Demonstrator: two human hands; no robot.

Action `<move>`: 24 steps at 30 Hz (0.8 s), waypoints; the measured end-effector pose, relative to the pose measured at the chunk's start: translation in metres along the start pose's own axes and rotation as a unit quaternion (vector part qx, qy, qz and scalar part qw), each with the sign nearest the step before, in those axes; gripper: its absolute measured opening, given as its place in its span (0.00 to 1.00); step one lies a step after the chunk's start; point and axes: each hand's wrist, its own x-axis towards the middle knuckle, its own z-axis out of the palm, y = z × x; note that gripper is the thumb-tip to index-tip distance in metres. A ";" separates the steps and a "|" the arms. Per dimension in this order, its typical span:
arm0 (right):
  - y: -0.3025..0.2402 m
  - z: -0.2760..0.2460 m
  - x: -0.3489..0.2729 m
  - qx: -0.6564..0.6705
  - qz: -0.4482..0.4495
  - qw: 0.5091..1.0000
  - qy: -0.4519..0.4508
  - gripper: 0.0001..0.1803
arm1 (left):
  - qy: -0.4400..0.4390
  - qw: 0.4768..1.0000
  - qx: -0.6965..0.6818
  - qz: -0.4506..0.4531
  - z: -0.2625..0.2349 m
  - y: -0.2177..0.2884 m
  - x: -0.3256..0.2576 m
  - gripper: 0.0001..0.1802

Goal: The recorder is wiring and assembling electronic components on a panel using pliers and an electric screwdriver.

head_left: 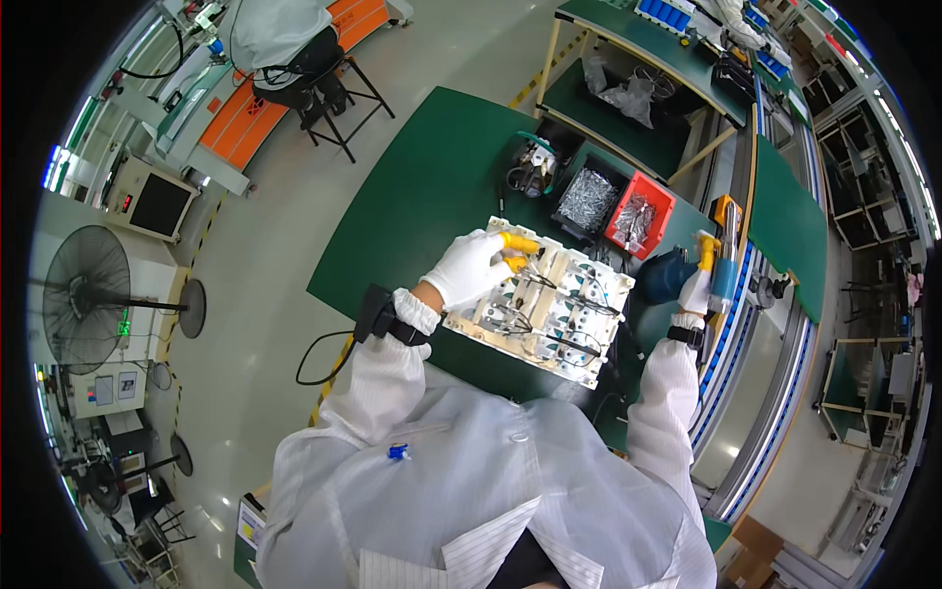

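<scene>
My left hand [473, 267], in a white glove with yellow fingertips, reaches over the upper left part of a white plastic assembly [566, 311]. Its thumb and forefinger are stretched out and apart, touching or just above the parts; I make out nothing between them. Dark wires run across the assembly's several sections. At the right, my right hand [699, 278], gloved alike, is closed against a cylindrical power tool [724, 263] coloured orange, silver and blue, seemingly an electric screwdriver. Its working end is hard to make out.
Behind the assembly stand a black bin of screws [591, 196], a red bin of metal parts [640, 216] and a holder with hand tools [534, 167]. A dark blue container [665, 274] sits beside my right hand. A conveyor [756, 339] runs along the right; a person [285, 39] sits at far left.
</scene>
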 end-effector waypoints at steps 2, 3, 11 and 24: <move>0.003 -0.004 -0.007 -0.078 0.033 0.996 0.011 0.17 | -0.016 0.999 -0.046 -0.018 -0.005 0.000 -0.004 0.17; -0.007 -0.003 -0.014 -0.078 0.033 0.996 0.007 0.17 | -0.024 0.995 -0.092 -0.038 -0.008 0.001 -0.008 0.17; -0.130 -0.011 -0.136 -0.067 0.191 0.979 -0.035 0.17 | -0.017 0.997 -0.065 -0.031 -0.026 0.008 -0.018 0.14; -0.203 0.093 -0.116 -0.208 -0.078 0.847 -0.483 0.17 | -0.030 0.997 0.042 0.057 -0.023 0.026 -0.015 0.14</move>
